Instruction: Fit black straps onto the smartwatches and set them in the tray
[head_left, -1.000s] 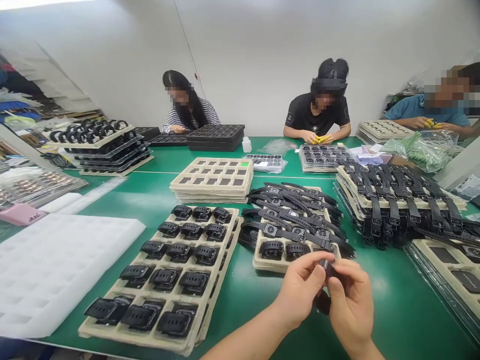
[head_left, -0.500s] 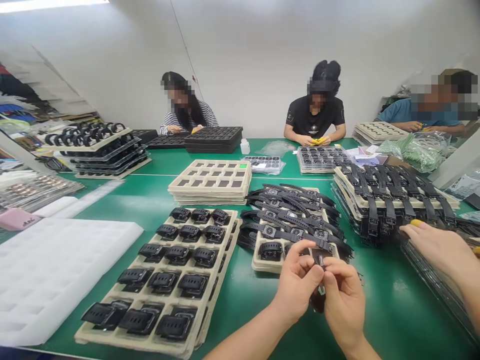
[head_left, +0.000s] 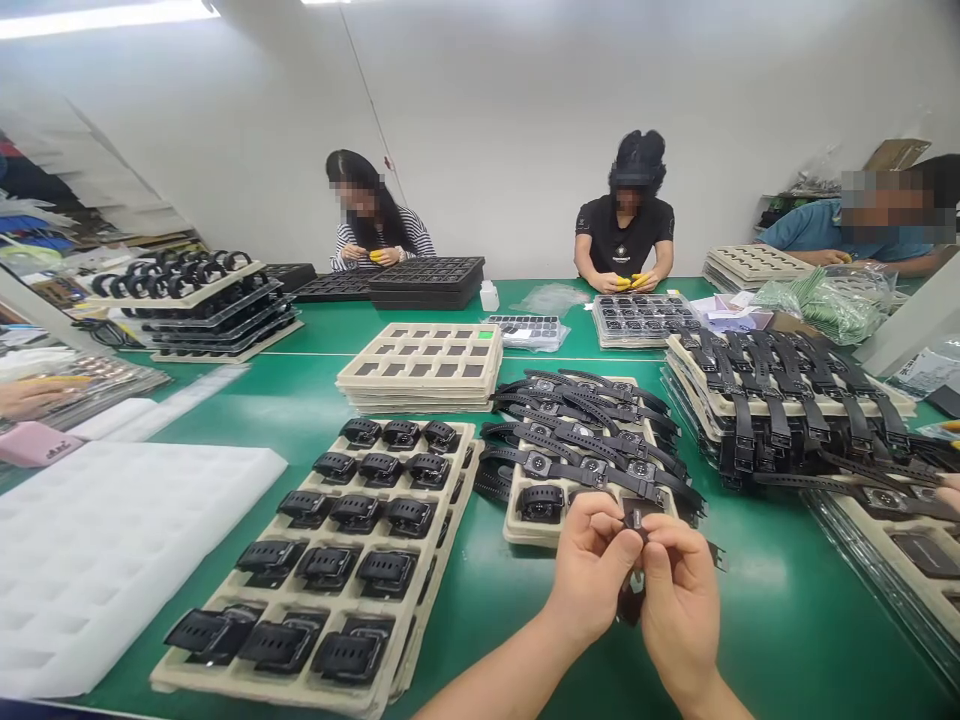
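My left hand (head_left: 596, 570) and my right hand (head_left: 681, 590) meet at the lower centre, both closed on one black watch (head_left: 631, 600). Thumbs and fingertips pinch its strap near the buckle, and much of the watch is hidden behind the fingers. Just beyond them lies a beige tray (head_left: 521, 530) heaped with black watches (head_left: 592, 468), their straps spread out. To the left, another beige tray (head_left: 442, 530) holds rows of black watches with closed straps (head_left: 352, 650).
White foam sheet (head_left: 127, 560) at left. Beige tray stack (head_left: 420, 365) behind. Watch-laden trays (head_left: 787, 400) at right, with another tray (head_left: 892, 590) nearer. Three people sit across the table. Another person's hand (head_left: 34, 397) shows at far left, part of one at the right edge.
Another person's hand at the right has drawn back to the frame edge, uncovering watches there. A hand has appeared at far left. My fingers have closed in further around the strap.
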